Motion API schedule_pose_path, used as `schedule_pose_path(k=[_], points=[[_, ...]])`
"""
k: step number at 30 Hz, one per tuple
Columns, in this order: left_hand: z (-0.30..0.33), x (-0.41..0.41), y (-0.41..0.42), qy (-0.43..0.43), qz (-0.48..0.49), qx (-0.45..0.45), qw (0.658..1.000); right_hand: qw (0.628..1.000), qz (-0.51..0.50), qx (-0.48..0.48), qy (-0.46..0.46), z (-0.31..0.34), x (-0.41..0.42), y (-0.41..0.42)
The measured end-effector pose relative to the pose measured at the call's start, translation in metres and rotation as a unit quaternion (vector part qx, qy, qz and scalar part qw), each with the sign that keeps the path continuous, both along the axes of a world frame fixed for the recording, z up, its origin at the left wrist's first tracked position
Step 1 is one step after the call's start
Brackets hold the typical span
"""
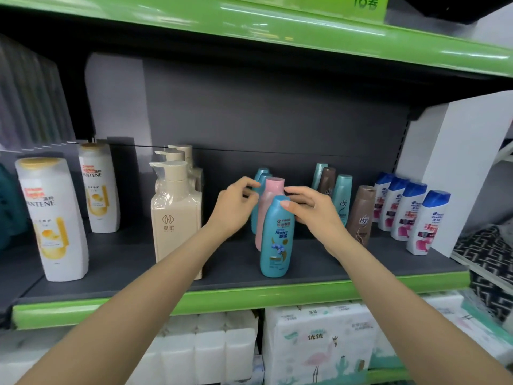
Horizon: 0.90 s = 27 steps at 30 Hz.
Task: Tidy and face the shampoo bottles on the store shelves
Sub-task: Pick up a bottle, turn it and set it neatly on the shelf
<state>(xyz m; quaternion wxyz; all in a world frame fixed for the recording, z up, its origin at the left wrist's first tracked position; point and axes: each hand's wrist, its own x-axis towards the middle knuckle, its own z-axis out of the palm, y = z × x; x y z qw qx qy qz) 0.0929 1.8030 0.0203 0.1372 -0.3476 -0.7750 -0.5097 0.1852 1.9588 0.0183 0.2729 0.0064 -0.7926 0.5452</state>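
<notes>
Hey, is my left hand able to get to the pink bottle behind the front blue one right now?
Probably yes. The left hand hovers beside the pink bottle with nothing between them; the front blue bottle only covers its lower right side.

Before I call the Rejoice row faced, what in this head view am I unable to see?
- Pink bottle: label hidden by the front blue Rejoice bottle.
- Rear teal bottles: mostly hidden behind the left hand and pink bottle.
- Right hand: whether its fingertips actually touch the front bottle's cap is unclear.
- Rear pump bottles: labels blocked by the front one.
</notes>
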Motion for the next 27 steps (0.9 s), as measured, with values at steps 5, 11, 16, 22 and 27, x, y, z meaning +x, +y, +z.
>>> schedule_pose_path(k=[5,11,16,22,27], points=[[0.024,-0.023,0.026,-0.010,0.007,-0.041,0.999,0.999,0.000,0.041,-0.005,0.011,-0.003,0.002],[0.017,-0.031,0.043,-0.059,0.000,-0.091,0.994,0.999,-0.002,0.041,-0.027,0.012,-0.004,0.004],[0.015,-0.029,0.039,-0.060,0.006,-0.049,0.997,0.999,-0.009,0.043,-0.030,0.012,-0.004,0.002],[0.025,-0.019,0.028,-0.026,0.024,-0.001,0.999,0.997,-0.017,0.056,-0.044,0.016,-0.001,-0.001],[0.047,-0.004,0.005,0.048,0.053,0.025,0.997,0.992,-0.046,0.109,-0.049,0.026,0.001,-0.009]])
